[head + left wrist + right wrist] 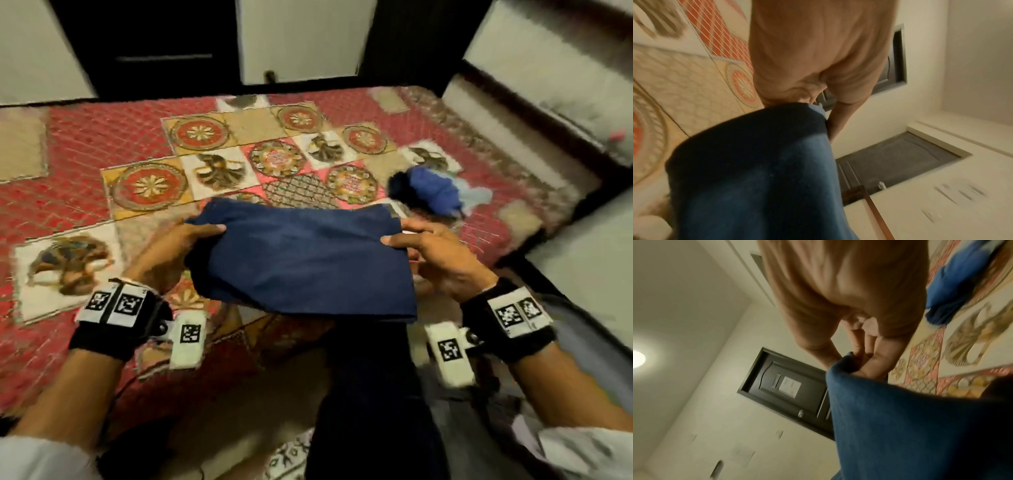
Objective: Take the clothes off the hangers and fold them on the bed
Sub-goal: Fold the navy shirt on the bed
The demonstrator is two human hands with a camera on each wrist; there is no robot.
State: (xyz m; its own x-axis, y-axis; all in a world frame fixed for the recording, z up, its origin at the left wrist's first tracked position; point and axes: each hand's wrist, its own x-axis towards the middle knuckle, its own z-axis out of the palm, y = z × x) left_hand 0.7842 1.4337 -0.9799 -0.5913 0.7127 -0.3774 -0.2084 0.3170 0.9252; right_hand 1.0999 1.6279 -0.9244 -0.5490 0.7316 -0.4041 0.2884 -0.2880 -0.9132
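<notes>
I see open bedspread (85, 144) to the left and ahead of my hands, nothing lying there. On the right a heap of blue clothes (432, 191) sits near my right hand (442, 260), blocking that side. The navy garment (301, 260) stretched between both hands covers the bed below it. Dark doors (144, 44) stand well beyond the far edge

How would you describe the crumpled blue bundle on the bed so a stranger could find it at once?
Start at the red patterned bed. Look just beyond the right hand, toward the bed's right edge. The bundle lies there loose and heaped, unlike the flat navy garment held up by both hands.
</notes>
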